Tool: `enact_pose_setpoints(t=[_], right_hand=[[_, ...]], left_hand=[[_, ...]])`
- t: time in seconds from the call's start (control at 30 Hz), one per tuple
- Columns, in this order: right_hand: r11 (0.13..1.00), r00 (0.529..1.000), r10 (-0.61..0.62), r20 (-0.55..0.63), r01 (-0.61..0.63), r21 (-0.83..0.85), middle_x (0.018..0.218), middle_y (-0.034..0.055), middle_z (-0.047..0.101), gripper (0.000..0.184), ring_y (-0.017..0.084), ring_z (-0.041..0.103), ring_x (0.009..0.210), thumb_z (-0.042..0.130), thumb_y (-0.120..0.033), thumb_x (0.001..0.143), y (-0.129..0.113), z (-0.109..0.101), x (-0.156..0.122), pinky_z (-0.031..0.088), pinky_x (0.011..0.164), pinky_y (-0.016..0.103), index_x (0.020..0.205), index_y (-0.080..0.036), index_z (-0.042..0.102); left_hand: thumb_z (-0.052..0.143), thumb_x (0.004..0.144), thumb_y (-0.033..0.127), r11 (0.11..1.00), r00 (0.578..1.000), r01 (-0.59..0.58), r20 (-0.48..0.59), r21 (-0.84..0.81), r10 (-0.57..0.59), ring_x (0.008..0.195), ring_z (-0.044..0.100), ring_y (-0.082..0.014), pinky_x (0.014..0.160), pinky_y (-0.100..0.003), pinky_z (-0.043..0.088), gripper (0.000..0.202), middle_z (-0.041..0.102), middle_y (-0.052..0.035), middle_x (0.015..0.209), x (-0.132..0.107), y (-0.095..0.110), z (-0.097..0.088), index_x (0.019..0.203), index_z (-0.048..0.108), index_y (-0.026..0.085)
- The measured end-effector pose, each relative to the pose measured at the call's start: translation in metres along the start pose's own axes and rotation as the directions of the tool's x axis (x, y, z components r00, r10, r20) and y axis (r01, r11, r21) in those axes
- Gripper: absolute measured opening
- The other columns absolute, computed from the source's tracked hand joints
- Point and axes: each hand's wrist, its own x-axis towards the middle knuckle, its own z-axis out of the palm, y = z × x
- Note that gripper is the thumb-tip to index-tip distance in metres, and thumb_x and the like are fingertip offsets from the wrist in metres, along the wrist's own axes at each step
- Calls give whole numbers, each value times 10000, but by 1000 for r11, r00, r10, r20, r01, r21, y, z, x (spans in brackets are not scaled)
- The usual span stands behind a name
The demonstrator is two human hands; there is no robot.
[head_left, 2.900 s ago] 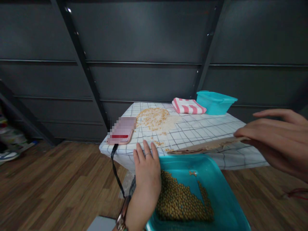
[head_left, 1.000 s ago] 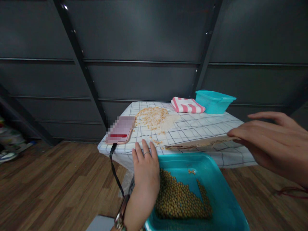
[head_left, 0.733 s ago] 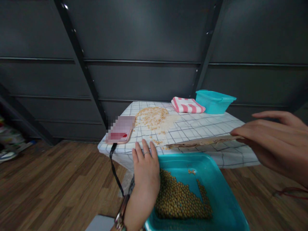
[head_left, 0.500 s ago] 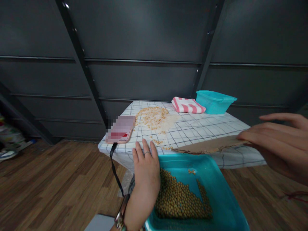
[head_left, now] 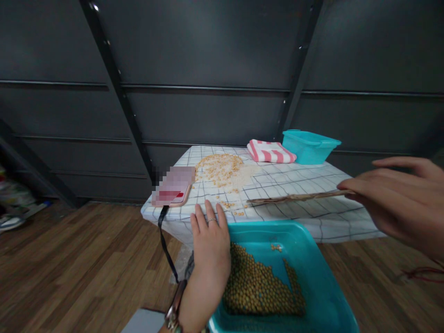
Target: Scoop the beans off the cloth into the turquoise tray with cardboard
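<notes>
My left hand (head_left: 211, 259) grips the left rim of a teal tub (head_left: 322, 282) held below the table edge; brown beans (head_left: 263, 289) fill its bottom. My right hand (head_left: 398, 203) pinches a flat piece of brown cardboard (head_left: 294, 198), held nearly level just above the checked tablecloth (head_left: 298, 182). The card's far end reaches a few loose beans (head_left: 237, 212) near the table's front edge. A wider spread of pale beans and grains (head_left: 224, 169) lies further back on the cloth.
A pink phone (head_left: 173, 187) with a black strap (head_left: 165, 245) hanging off it lies at the table's left corner. A pink-striped folded towel (head_left: 270, 151) and a second teal tub (head_left: 308, 145) stand at the back. Wooden floor surrounds the table; a dark panelled wall rises behind.
The cardboard tipped toward the tub and has lifted back to nearly level, edge-on. My right hand rose slightly. My left hand and the tub stayed put.
</notes>
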Motion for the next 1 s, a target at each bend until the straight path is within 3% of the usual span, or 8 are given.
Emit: enact_pose_setpoints(t=[0.63, 1.0], right_hand=[[997, 995, -73, -69, 75, 26, 825, 47, 618, 269, 181, 544, 755, 372, -26, 789, -9, -2, 20, 414, 796, 420, 964, -181, 505], [996, 999, -40, -35, 43, 76, 859, 42, 620, 229, 184, 569, 789, 400, -77, 810, -3, -10, 3, 413, 796, 424, 953, -202, 529]], left_hand=[[335, 781, 51, 1000, 1000, 7, -7, 15, -7, 1232, 326, -365, 979, -493, 346, 538, 347, -205, 1372, 0, 0, 1, 1317, 345, 102], [340, 773, 44, 1000, 1000, 5, 5, -9, -5, 1230, 323, -379, 979, -494, 342, 545, 342, -210, 1372, 0, -1, -1, 1315, 350, 94]])
